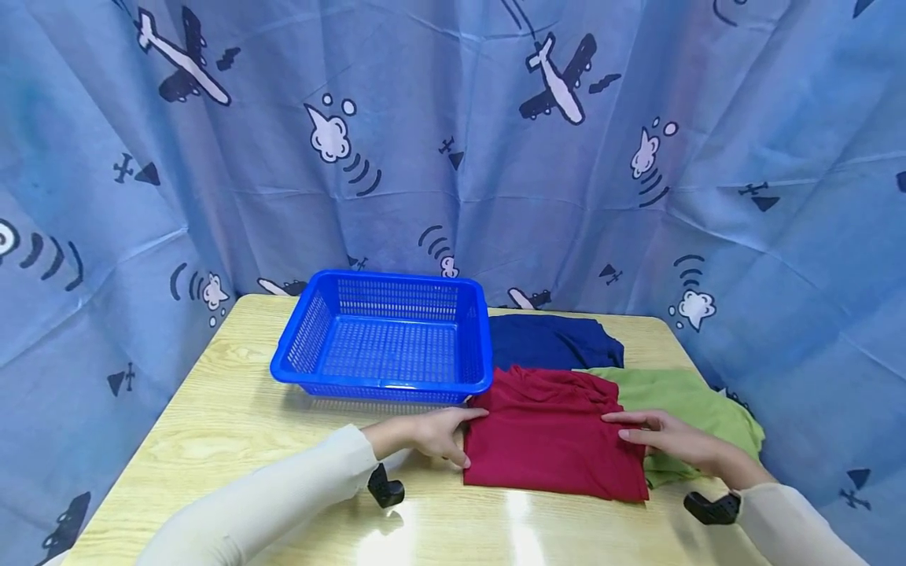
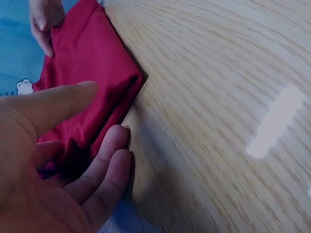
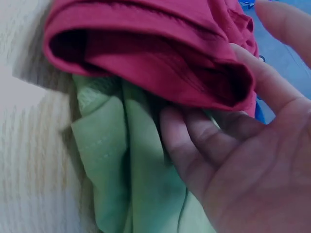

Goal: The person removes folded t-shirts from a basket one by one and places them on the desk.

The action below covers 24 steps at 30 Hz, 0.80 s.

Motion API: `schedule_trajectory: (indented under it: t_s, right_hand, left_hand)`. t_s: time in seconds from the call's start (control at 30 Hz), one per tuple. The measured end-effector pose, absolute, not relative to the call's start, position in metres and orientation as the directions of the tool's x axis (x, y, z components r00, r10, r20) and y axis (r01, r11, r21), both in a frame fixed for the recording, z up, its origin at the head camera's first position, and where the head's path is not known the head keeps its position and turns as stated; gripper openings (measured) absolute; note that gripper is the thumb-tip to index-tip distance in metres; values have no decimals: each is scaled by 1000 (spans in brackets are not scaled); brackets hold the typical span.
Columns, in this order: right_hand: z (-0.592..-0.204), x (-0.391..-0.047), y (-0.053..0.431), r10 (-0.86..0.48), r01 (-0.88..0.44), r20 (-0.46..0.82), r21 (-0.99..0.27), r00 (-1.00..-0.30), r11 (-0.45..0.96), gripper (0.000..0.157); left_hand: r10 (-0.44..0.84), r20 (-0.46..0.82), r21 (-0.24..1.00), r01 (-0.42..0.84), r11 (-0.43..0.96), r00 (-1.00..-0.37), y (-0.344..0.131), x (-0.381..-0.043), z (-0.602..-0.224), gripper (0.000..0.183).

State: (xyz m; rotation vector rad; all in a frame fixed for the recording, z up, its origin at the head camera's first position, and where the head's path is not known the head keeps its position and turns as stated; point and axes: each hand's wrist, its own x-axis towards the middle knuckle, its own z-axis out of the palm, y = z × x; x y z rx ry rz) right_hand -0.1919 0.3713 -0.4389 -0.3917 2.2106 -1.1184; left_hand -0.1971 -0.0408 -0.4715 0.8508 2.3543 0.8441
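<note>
A folded red garment point(image 1: 545, 448) lies on the table, its top part bunched up. At its left edge is my left hand point(image 1: 440, 436), thumb and fingers spread apart; in the left wrist view the thumb point(image 2: 63, 104) reaches over the cloth while fingertips point(image 2: 116, 141) rest beside its edge. My right hand point(image 1: 668, 436) is at the right edge. The right wrist view shows some of its fingers point(image 3: 180, 131) reaching under the red fold, with the thumb apart from the cloth. Beneath and right of the red garment lies a green garment point(image 1: 679, 401).
An open blue plastic basket point(image 1: 382, 385) stands at the back left, close to the red garment. Behind the red garment lies a dark blue garment point(image 1: 552, 339). A blue patterned curtain point(image 1: 453, 157) hangs around the wooden table point(image 1: 233, 424).
</note>
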Motion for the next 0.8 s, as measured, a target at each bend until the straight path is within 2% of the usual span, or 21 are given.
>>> schedule_trajectory:
  t_s: [0.13,0.33,0.57,0.8]
  right_hand:
    - [-438,-190,375,-491,38,-416,-791,-766,611,49]
    - [-436,-185,377,-503,24,-379,-816,-777,577,52]
    - [-433,-182,377,-384,-37,-255,-791,-887,610,51]
    - [-428,-177,365,-318,-169,-76,-718,-945,675,44]
  left_hand:
    - [687,-237,720,350,599,-687,-44,-195,-472,83]
    - [677,-251,786,263,559,-692,-48,-193,-471,76]
    - [683,-191,775,319,546,-705,-55,-193,-472,67]
    - [715,-124,862,282,421,-688,-77,-194,-473,48]
